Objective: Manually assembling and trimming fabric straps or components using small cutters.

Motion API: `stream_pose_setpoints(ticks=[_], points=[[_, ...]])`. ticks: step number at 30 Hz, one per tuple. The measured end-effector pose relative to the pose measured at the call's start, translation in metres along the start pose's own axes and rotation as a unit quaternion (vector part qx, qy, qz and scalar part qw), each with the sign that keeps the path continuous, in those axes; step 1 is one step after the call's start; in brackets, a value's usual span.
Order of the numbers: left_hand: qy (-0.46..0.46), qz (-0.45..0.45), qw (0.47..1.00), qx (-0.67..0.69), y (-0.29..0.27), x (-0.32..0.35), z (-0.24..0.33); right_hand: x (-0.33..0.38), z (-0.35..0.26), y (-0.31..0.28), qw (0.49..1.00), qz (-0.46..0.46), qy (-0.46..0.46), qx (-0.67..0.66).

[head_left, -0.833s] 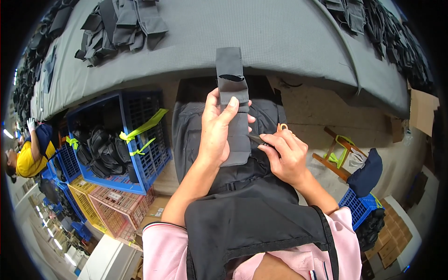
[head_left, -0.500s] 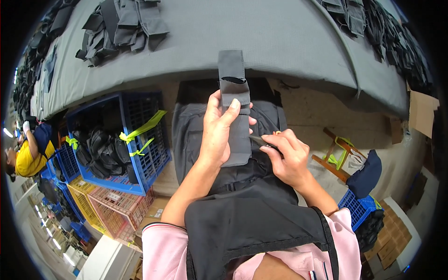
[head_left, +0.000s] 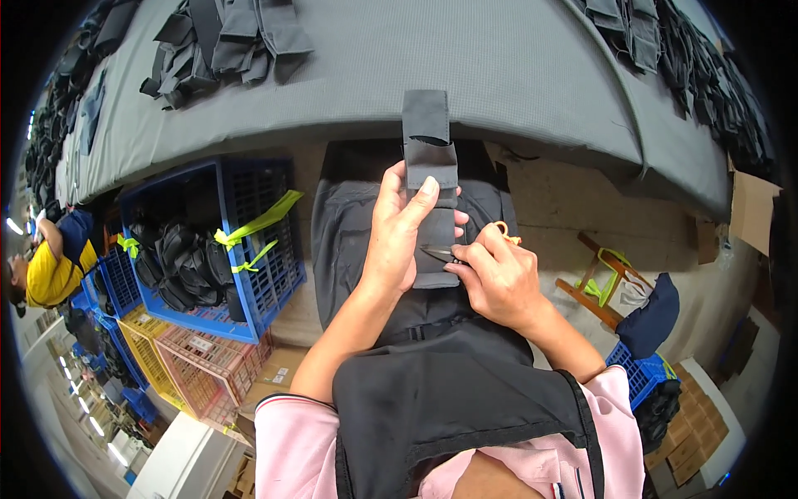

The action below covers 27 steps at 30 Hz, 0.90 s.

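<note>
My left hand [head_left: 401,218] grips a dark grey fabric strap piece [head_left: 430,170] at its middle, thumb pressed flat on the front. The strap stands lengthwise away from me, with a dark gap between layers near its upper part. Closed around a pair of small scissors [head_left: 438,253] is my right hand [head_left: 501,270]; an orange handle loop shows above its fingers. The dark blades point left, over the lower part of the strap. Whether they touch the cloth, I cannot tell. Under both hands lies dark cloth over my lap.
A grey-covered table [head_left: 357,75] spans the far side, with heaps of dark strap pieces [head_left: 229,41] on it. On the left stand a blue crate [head_left: 258,249] of black items and a pink crate [head_left: 204,358]. To the right is a wooden stool [head_left: 590,299]. A person in yellow [head_left: 51,270] is far left.
The scissors have moved left and slightly down from the strap's right edge to over its lower part. My left hand and the strap sit slightly further right in view.
</note>
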<state>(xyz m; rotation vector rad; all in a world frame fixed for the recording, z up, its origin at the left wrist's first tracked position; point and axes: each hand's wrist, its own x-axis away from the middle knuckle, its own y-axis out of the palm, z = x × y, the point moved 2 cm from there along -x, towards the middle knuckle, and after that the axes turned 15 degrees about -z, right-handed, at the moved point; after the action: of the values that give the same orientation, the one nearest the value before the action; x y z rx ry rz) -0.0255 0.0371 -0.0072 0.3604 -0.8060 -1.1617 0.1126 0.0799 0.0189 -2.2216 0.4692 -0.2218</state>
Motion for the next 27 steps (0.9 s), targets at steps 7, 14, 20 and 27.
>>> stream_pose_setpoints(ticks=[7, 14, 20, 27], points=[[-0.050, -0.034, 0.998, 0.032, -0.005, 0.000, -0.004, 0.017, 0.012, -0.002, 0.972, 0.088, 0.071, -0.206], [-0.103, -0.085, 0.989, -0.069, 0.004, 0.016, -0.012, 0.007, 0.025, -0.004, 0.962, 0.067, 0.106, -0.244], [-0.075, -0.115, 0.987, -0.081, 0.018, 0.026, -0.013, -0.010, 0.044, 0.007, 0.947, 0.174, 0.075, -0.259], [-0.149, -0.112, 0.981, -0.060, 0.000, 0.034, -0.026, -0.031, 0.051, 0.002, 0.816, 0.170, 0.153, -0.531]])
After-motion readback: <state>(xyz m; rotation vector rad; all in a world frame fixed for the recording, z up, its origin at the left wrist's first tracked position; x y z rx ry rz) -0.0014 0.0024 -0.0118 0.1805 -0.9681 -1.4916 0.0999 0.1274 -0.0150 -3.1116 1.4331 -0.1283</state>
